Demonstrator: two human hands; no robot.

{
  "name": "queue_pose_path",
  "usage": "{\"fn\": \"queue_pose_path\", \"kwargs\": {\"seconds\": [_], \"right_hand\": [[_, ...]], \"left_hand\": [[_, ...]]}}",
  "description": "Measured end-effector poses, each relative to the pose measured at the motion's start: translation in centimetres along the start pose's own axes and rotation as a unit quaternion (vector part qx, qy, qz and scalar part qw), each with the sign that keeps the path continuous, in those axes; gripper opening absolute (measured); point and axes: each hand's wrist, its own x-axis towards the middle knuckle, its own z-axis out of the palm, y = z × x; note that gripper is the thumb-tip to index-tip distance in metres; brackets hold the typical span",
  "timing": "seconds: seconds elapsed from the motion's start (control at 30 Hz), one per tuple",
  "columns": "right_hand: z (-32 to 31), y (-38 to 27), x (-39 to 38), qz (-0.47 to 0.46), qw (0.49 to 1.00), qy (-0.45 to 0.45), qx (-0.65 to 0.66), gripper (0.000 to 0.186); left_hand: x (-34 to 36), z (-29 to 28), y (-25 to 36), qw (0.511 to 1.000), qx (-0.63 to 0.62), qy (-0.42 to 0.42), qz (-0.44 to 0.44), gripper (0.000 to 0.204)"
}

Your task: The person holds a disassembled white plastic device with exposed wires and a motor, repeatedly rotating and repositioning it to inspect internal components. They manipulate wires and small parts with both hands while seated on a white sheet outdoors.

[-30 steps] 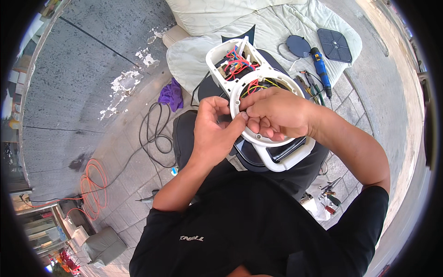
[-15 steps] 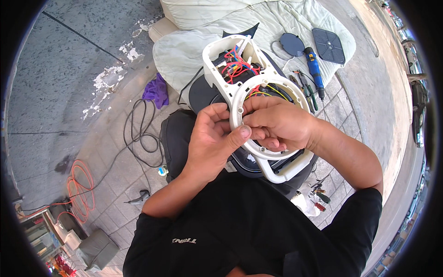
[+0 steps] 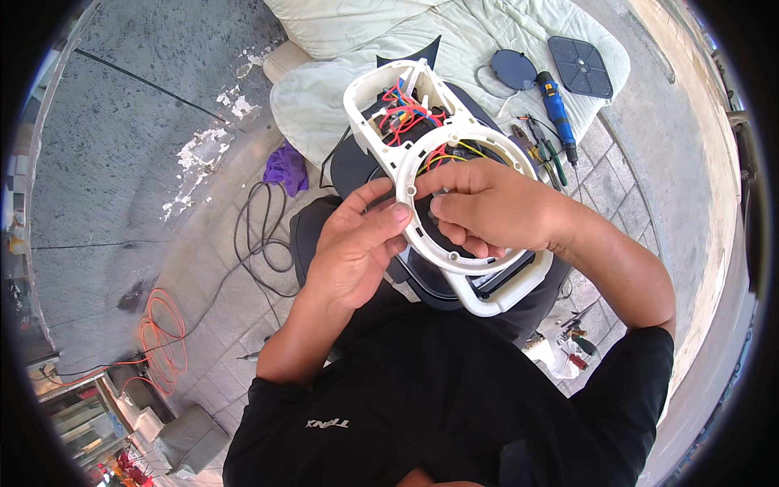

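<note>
On my lap rests a white plastic appliance housing with a round ring, a carrying handle and a box-shaped end. Red, blue and white wires fill that end, and yellow ones show inside the ring. My left hand grips the ring's left rim, thumb on top and fingers around its edge. Across the ring reaches my right hand, index finger at the inner left rim, thumb close beside it, other fingers curled. What sits between that thumb and finger is hidden.
A pale padded cover lies ahead, bearing a blue power screwdriver, a round dark disc and a square dark plate. Pliers lie nearby. Leftward are a purple cloth, black cable and orange cord.
My left thumb has slid up along the ring's rim, away from me. The right thumb and index finger have parted slightly near the inner rim. The whole view has shifted a little.
</note>
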Motion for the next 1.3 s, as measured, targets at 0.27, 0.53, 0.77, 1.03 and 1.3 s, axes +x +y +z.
{"fn": "queue_pose_path", "kwargs": {"seconds": [0.27, 0.53, 0.77, 1.03, 1.3], "right_hand": [[-1.8, 0.6, -3.5, -0.148, 0.981, 0.100, -0.074, 0.033], [-4.7, 5.3, -6.0, -0.178, 0.965, 0.192, 0.006, 0.026], [-5.5, 7.4, -6.6, -0.196, 0.956, 0.217, -0.006, 0.026], [-2.9, 10.4, -9.7, -0.202, 0.936, 0.282, 0.050, 0.026], [2.2, 18.9, -9.2, -0.136, 0.907, 0.371, 0.145, 0.041]], "left_hand": [[0.1, 0.5, 0.1, 0.999, -0.029, 0.013, -0.018, 0.054], [-0.1, 0.9, -0.7, 0.999, -0.054, 0.005, 0.005, 0.056], [-0.6, 0.7, -1.3, 0.996, -0.056, 0.054, 0.035, 0.048], [-0.2, 0.0, -1.3, 0.996, -0.084, 0.021, 0.028, 0.041], [-0.8, 0.9, -0.3, 0.998, -0.058, -0.003, 0.013, 0.037]]}}
